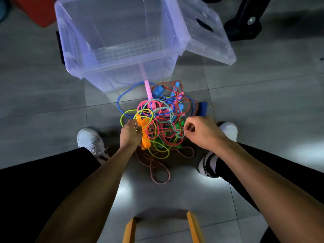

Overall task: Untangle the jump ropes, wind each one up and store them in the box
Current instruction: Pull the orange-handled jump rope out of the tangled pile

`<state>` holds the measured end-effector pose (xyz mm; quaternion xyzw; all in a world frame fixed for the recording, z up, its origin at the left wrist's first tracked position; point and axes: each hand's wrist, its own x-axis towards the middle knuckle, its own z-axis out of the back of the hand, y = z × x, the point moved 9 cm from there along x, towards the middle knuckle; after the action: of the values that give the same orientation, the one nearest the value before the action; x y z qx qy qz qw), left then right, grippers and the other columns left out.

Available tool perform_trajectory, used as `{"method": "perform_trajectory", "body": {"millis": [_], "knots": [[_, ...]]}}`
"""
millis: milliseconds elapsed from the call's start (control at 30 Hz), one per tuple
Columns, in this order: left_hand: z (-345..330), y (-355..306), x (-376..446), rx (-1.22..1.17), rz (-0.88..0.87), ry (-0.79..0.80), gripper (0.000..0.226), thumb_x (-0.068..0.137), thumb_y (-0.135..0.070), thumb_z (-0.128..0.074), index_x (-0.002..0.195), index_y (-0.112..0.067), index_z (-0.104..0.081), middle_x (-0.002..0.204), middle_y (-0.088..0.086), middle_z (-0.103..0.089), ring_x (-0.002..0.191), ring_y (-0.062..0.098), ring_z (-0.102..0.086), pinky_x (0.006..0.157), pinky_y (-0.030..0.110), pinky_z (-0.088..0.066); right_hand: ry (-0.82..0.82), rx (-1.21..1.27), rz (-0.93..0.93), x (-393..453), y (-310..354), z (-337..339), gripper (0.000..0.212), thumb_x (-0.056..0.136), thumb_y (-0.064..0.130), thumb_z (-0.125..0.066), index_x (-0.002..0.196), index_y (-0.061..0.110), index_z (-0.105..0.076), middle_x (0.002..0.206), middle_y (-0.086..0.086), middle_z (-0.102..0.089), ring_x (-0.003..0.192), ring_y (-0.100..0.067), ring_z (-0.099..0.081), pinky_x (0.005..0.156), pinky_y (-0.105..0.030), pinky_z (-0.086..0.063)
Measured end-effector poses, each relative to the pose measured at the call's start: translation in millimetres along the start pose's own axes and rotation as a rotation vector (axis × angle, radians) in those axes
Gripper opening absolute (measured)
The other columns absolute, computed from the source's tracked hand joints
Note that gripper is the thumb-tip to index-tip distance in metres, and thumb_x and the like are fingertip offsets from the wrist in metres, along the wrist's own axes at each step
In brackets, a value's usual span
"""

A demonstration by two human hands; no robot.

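A tangled pile of jump ropes [158, 118] lies on the floor between my feet: blue, yellow, pink, red-braided and green-white cords with pink, blue, orange and green handles. My left hand [130, 135] is closed around the orange handles [145, 135] at the pile's left side. My right hand [201, 131] pinches the green-white braided rope [172, 127] at the pile's right edge. The clear plastic box [121, 67] stands open and empty just beyond the pile.
The box's clear lid [210, 41] leans against its right side. My white shoes [91, 141] [228, 130] flank the pile. A black stand foot [243, 27] is at the back right, a red object [37, 11] at the back left, yellow stool legs [192, 227] below me.
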<state>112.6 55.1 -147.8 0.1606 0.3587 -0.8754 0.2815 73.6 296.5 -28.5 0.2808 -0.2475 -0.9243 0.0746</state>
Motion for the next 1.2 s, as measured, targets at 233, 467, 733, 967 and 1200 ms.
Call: {"method": "perform_trajectory", "body": {"millis": [233,467,733,967,1200], "knots": [[-21.9,13.4,19.9,-0.12,0.22,0.179,0.039,0.08,-0.041,-0.063,0.114,-0.023,-0.068,0.093,0.007,-0.073,0.075,0.022,-0.068,0.07,0.029,-0.055,0.014,0.065,0.001,10.6,0.9,-6.2,0.005,0.086,0.015,-0.067,0.084,0.019,-0.065,0.077,0.008,-0.064,0.072,-0.008,-0.063,0.061,-0.022,-0.048],[20.7,-36.8,4.9,0.112,-0.048,0.237,0.007,0.076,-0.025,-0.07,0.082,-0.022,-0.067,0.073,-0.001,-0.059,0.072,0.018,-0.059,0.065,0.023,-0.045,0.02,0.031,-0.047,4.9,3.0,4.3,0.012,0.083,0.016,-0.069,0.077,0.023,-0.061,0.072,0.011,-0.06,0.075,-0.014,-0.064,0.067,-0.028,-0.051],[63.3,-92.8,-56.6,0.6,-0.561,0.248,0.032,0.084,-0.032,-0.063,0.116,-0.032,-0.057,0.098,0.0,-0.068,0.094,0.03,-0.063,0.073,0.036,-0.051,-0.017,0.022,0.032,-23.6,30.3,12.6,0.004,0.084,0.021,-0.068,0.087,0.018,-0.067,0.087,0.005,-0.068,0.079,-0.012,-0.062,0.065,-0.024,-0.043],[112.7,-112.6,-95.7,0.258,-0.544,0.184,0.02,0.081,-0.017,-0.071,0.081,-0.033,-0.059,0.068,-0.004,-0.061,0.061,0.016,-0.054,0.065,0.032,-0.051,-0.023,0.059,0.075,-42.8,38.2,18.5,0.008,0.084,0.019,-0.067,0.092,0.016,-0.067,0.097,-0.001,-0.072,0.092,-0.017,-0.066,0.075,-0.029,-0.051],[193.0,-152.0,-154.0,-0.148,-0.58,-0.023,0.02,0.077,-0.006,-0.076,0.084,-0.021,-0.064,0.082,-0.004,-0.072,0.074,0.015,-0.065,0.07,0.025,-0.049,-0.091,0.187,0.288,-60.5,96.2,53.1,0.046,0.084,0.025,-0.073,0.127,0.02,-0.058,0.126,0.001,-0.061,0.11,-0.014,-0.057,0.098,-0.032,-0.045]]}}
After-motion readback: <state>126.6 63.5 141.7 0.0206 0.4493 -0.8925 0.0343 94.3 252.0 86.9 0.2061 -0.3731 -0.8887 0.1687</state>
